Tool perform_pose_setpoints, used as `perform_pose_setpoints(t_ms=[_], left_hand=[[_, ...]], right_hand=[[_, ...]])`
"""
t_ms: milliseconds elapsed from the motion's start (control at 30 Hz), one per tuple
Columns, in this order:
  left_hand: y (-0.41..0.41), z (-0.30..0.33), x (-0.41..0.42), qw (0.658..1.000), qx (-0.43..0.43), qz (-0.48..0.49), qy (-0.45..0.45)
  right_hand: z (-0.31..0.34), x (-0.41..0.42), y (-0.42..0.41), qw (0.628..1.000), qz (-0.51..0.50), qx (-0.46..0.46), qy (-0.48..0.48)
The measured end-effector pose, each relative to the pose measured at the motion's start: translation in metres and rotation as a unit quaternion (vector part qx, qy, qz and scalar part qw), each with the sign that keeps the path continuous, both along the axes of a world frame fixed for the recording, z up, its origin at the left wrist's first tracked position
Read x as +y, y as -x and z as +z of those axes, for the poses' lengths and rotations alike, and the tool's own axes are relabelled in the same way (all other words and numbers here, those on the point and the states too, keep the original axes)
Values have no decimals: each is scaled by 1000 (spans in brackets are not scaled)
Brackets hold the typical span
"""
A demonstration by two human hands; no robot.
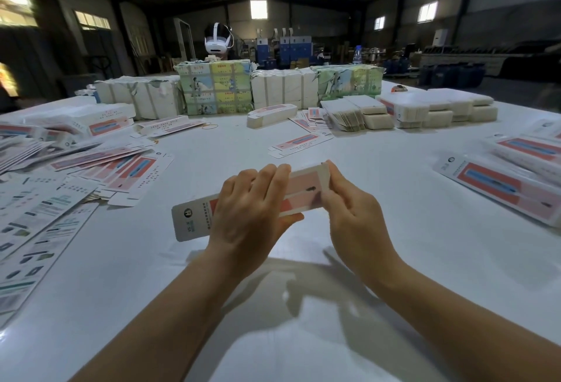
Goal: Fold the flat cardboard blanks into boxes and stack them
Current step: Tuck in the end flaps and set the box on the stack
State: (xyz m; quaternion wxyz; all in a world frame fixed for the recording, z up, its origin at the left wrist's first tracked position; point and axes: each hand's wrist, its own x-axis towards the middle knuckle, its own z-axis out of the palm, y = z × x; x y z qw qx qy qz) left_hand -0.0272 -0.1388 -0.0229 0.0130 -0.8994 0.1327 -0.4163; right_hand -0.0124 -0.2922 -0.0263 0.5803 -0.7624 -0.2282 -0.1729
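Both hands grip one box between them.

The left hand is covering the middle of the box; printed sheets are running off the table's left edge.

Both forearms are bare and enter from the near edge of the desk, converging toward its middle, raised above the surface.

The left hand is presented back-up, wrist straight. Its fingers are curled over the top of a held box, with the thumb pressed beneath.

The right hand is turned edge-on, knuckles outward. Its fingers are bent inward and close on the box's right end. The two hands sit close together without touching.
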Motion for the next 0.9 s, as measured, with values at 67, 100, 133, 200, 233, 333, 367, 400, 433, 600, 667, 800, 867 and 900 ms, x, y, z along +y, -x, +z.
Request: perform_pose_setpoints(t_ms=[67, 100, 133, 200, 233, 333, 367, 400, 433, 600, 667, 800, 867, 900], left_hand=[[2, -1, -2, 1000, -8, 5, -1], [2, -1, -3, 1000, -11, 9, -1], [3, -1, -5, 1000, -14, 13, -2], [4, -1, -7, 1000, -21, 23, -5], [4, -1, -7, 999, -26, 28, -11], [4, -1, -8, 997, -43, 45, -37], [4, -2, -9, 996, -49, 52, -45], [3, -3, -9, 995, -55, 62, -52], [3, -3, -11, 994, -61, 72, -59], [1, -7, -17, 992, -74, 91, -56], [1, -8, -16, 995, -55, 80, -33], [1, -7, -15, 997, -6, 41, 65], [1, -6, -13, 995, -3, 32, 92], [1, -5, -12, 995, -4, 29, 99]], right_hand=[[-1, 1, 1, 996, -42, -53, 49], [-2, 1, 2, 994, -55, -73, 66], [-2, 1, 3, 991, -65, -90, 78], [-2, 1, 4, 988, -74, -104, 86], [-1, 0, 4, 988, -73, -104, 85], [1, -2, 1, 992, -67, -85, 71], [1, -2, 1, 992, -69, -79, 66], [0, -2, 0, 992, -75, -77, 67], [0, -2, 1, 991, -82, -80, 74], [-3, 0, 2, 978, -103, -103, 149], [-2, 1, -2, 988, -82, -69, 116], [0, 0, -5, 997, -73, -15, -1], [-1, -2, -7, 996, -82, -23, -29], [-1, -2, -8, 995, -89, -38, -33]])
